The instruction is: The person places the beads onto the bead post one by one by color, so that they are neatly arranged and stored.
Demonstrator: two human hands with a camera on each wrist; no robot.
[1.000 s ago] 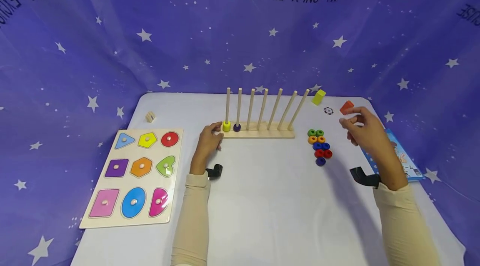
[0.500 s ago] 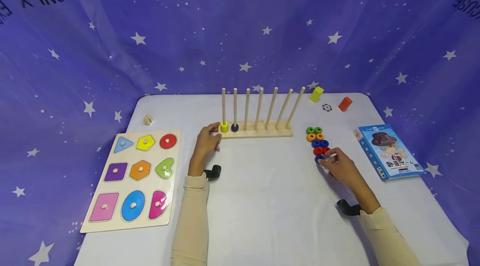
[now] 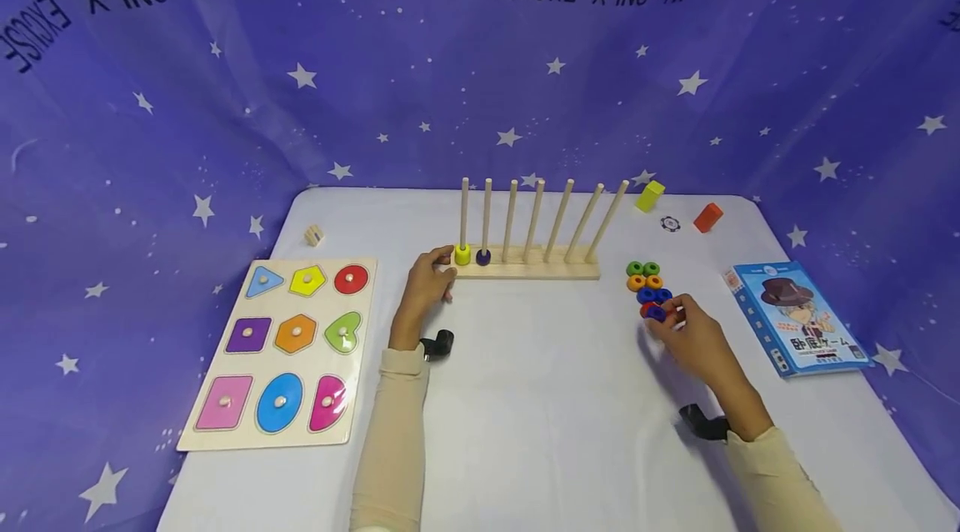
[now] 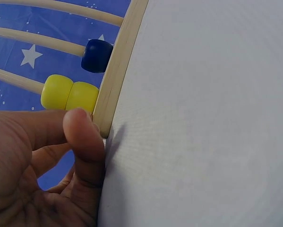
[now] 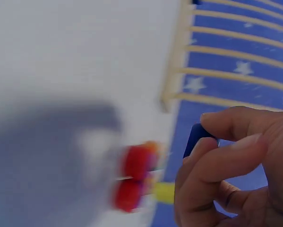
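A wooden peg rack point(image 3: 525, 270) with a row of upright pegs stands at the table's middle. Two stacked yellow beads point(image 4: 69, 92) sit on its leftmost peg, and a dark blue bead point(image 4: 97, 56) is on the peg beside them. My left hand point(image 3: 427, 282) grips the left end of the rack's base between thumb and fingers. Between thumb and fingers of my right hand point(image 3: 692, 340) is a dark blue bead point(image 5: 198, 138), raised off the table. Close by lie paired beads: red point(image 5: 136, 161), blue point(image 3: 647, 295), orange point(image 3: 636, 283) and green point(image 3: 651, 268).
A shape puzzle board point(image 3: 281, 365) lies on the left, with a small striped wooden block point(image 3: 313, 235) behind it. At the right is a blue game box point(image 3: 802, 319). Toward the back right are a yellow-green block point(image 3: 650, 196), an orange block point(image 3: 708, 218) and a poker chip point(image 3: 670, 224).
My right hand came from over the game box down to the beads, then took the nearest dark blue bead and lifted it. The left hand stays at the rack's end.
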